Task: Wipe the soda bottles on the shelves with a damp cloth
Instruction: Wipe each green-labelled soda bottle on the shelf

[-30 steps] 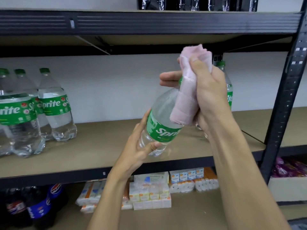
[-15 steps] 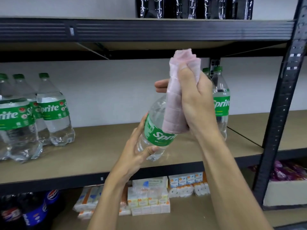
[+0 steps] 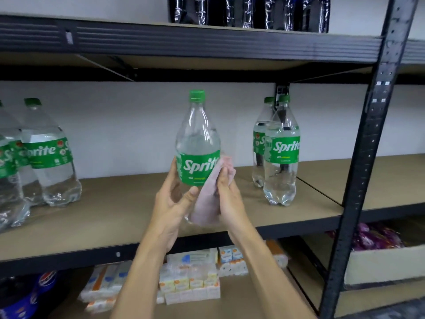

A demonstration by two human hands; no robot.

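A clear Sprite bottle (image 3: 197, 139) with a green cap and green label stands upright in mid-air in front of the middle shelf. My left hand (image 3: 171, 203) grips its lower body from the left, thumb across the front. My right hand (image 3: 226, 199) holds a pink cloth (image 3: 208, 203) and presses it against the bottle's lower right side. The base of the bottle is hidden behind the cloth and hands.
Two Sprite bottles (image 3: 281, 153) stand at the right of the wooden shelf (image 3: 119, 203), several more (image 3: 46, 153) at the left. A black upright post (image 3: 361, 157) rises on the right. Small cartons (image 3: 190, 282) and Pepsi bottles (image 3: 27, 293) sit below; dark bottles (image 3: 248, 12) above.
The bottle has turned from tilted to upright. My right hand with the cloth slid down from the neck and cap to the lower body, uncovering the cap.
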